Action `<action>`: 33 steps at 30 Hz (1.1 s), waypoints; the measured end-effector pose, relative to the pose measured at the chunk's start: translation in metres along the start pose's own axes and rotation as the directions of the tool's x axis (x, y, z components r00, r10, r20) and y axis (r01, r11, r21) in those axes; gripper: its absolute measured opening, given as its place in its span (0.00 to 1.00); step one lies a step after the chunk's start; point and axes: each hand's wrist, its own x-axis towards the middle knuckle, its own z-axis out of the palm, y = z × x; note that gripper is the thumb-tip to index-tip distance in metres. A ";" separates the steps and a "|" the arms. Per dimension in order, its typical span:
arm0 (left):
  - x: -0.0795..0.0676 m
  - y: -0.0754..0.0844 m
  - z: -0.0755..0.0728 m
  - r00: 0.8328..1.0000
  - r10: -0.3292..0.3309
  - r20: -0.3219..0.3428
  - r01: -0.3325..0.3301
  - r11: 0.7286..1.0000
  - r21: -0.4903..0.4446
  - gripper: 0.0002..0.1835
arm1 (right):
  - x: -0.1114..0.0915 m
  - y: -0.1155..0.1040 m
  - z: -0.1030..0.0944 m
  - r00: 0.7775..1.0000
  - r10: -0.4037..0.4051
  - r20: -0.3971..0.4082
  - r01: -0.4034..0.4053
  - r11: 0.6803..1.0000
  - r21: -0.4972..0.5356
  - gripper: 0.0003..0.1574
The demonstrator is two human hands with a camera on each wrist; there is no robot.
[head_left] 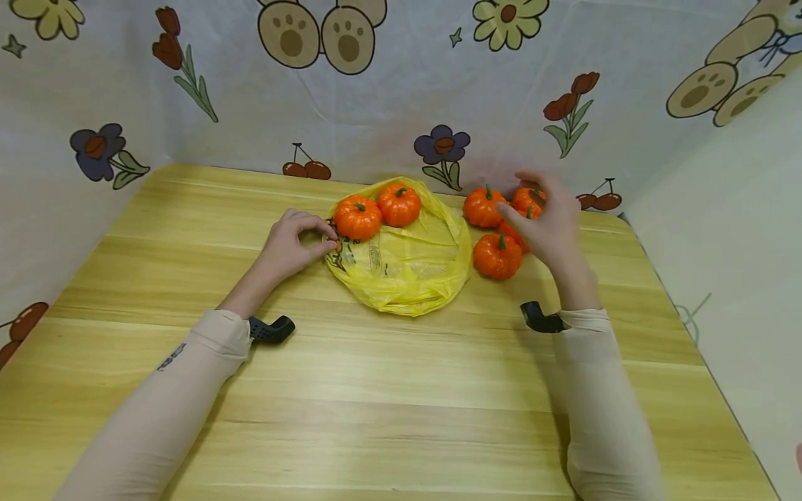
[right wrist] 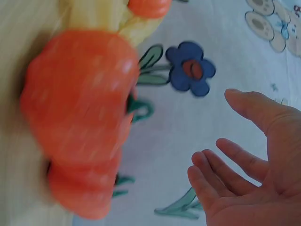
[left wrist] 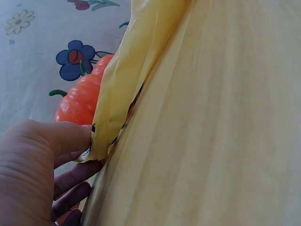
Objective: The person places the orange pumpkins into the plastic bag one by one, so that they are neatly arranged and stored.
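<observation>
A yellow plastic bag (head_left: pixel 413 261) lies spread on the table, its rim rolled into a ring. Two small orange pumpkins (head_left: pixel 358 218) with green stems sit inside it at the back left. My left hand (head_left: pixel 291 243) pinches the bag's left edge between thumb and fingers; the left wrist view shows the yellow film (left wrist: pixel 120 89) rising from that grip. Several more pumpkins (head_left: pixel 498 256) are clustered just right of the bag. Above this cluster hovers my right hand (head_left: pixel 551 216), thumb and fingers spread apart with nothing between them. In the right wrist view, a pumpkin (right wrist: pixel 80 94) appears beside it.
The wooden table (head_left: pixel 376 410) ends at a printed cloth (head_left: pixel 370 118) hanging behind it. A pale wall or panel (head_left: pixel 739 278) stands along the right side. Black camera mounts (head_left: pixel 272 330) stick out from both wrists, close over the tabletop.
</observation>
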 end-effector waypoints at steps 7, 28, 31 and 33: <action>-0.001 -0.001 0.000 1.000 0.013 -0.011 -0.014 1.000 -0.015 0.05 | -0.013 0.039 -0.029 0.995 0.101 0.001 -0.101 0.994 -0.043 0.36; -0.003 -0.002 -0.002 1.000 0.001 -0.012 -0.001 1.000 -0.010 0.06 | -0.019 0.076 -0.027 0.966 0.199 0.163 -0.185 0.978 -0.097 0.43; -0.001 -0.001 -0.002 1.000 0.003 -0.006 -0.003 1.000 -0.009 0.06 | -0.020 0.081 -0.026 0.950 0.222 0.220 -0.199 0.972 -0.122 0.45; 0.000 -0.001 -0.001 1.000 0.005 0.000 -0.005 1.000 -0.008 0.06 | -0.021 0.083 -0.026 0.941 0.221 0.255 -0.193 0.972 -0.132 0.45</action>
